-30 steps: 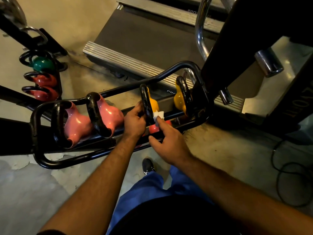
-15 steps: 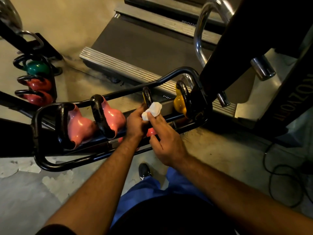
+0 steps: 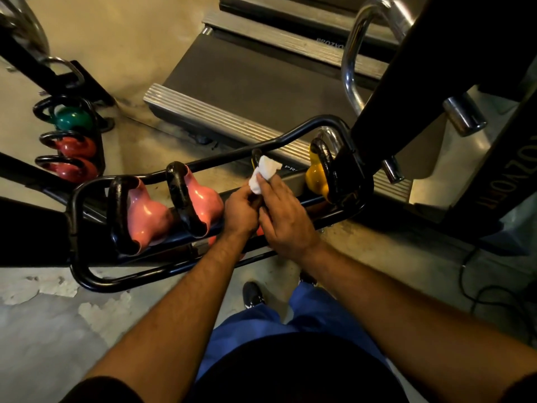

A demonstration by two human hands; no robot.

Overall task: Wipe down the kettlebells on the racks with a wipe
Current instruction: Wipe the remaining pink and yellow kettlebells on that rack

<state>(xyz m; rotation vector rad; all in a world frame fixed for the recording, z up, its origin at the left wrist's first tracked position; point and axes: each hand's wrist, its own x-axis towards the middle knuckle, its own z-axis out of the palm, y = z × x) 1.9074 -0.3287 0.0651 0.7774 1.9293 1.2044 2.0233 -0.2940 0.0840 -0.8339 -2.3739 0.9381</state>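
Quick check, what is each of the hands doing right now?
Left hand: fingers curled around the kettlebell handle, gripping it.
Right hand: holding the white wipe against that handle.

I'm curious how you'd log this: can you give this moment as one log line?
step: wiping kettlebell handle | right hand: presses wipe on it | left hand: steadies kettlebell | rack: pink pair untouched

Glossy pink kettlebells (image 3: 145, 216); glossy black metal rack (image 3: 87, 274).
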